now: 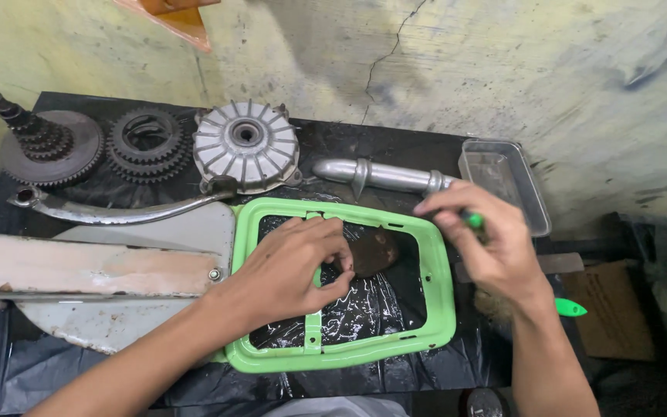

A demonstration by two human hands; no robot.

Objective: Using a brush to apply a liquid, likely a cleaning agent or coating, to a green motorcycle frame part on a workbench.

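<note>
A bright green rectangular frame (438, 293) lies flat on black plastic sheeting. My left hand (291, 266) rests inside the frame's opening, fingers curled and pinched near a dark brown piece (374, 251) lying on the sheeting. My right hand (488, 243) hovers over the frame's far right corner, gripping a thin green-handled tool (472, 221); a green tip (570, 308) shows below the wrist. What the left fingers pinch is too small to tell.
Toothed gears (147, 144), a gear cluster on a shaft (44, 143) and a finned silver hub (246, 145) stand at the back. A chrome lever (117, 211), a chrome tube (384, 175), a clear plastic tray (503, 179) and a grey body panel (86, 266) surround the frame.
</note>
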